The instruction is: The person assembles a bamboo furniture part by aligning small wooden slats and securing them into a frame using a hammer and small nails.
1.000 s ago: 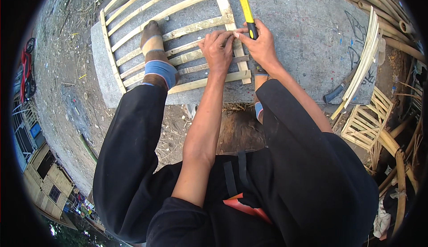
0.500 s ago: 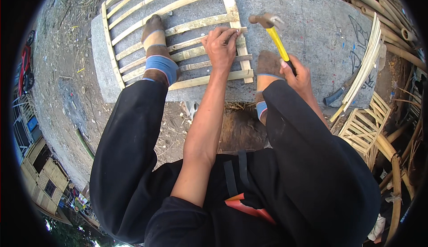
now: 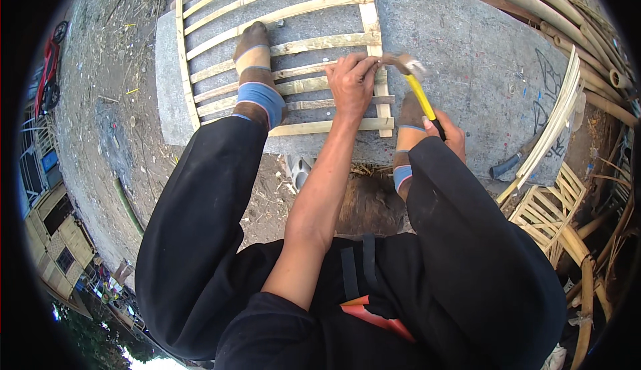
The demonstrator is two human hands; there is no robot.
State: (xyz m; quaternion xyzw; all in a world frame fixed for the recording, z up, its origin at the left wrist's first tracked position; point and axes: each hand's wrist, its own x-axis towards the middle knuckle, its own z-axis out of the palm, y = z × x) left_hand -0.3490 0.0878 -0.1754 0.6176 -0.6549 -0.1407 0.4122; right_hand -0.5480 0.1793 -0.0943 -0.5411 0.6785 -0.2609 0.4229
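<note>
A frame of pale bamboo slats (image 3: 320, 41) lies on a grey board, its slats crossing an upright strip (image 3: 369, 16) at the right side. My left hand (image 3: 350, 83) is closed in a pinch at the right end of one slat, over that strip; whatever sits between the fingertips is too small to make out. My right hand (image 3: 449, 133) grips the black handle end of a claw hammer (image 3: 418, 93) with a yellow shaft. The hammer's head, slightly blurred, is right beside my left fingertips. My left foot (image 3: 254, 53) rests on the slats.
My right foot (image 3: 411, 120) stands on the grey board (image 3: 461, 50), just right of the frame. A dark-handled tool (image 3: 511, 165) and a bundle of thin strips (image 3: 551, 120) lie at the right. Beyond are a small slatted piece (image 3: 547, 210) and bamboo poles (image 3: 534, 0).
The hammer head has swung down and left, from apart to right by my left fingertips. My left hand keeps its pinch at the slat end. The whole view has shifted slightly.
</note>
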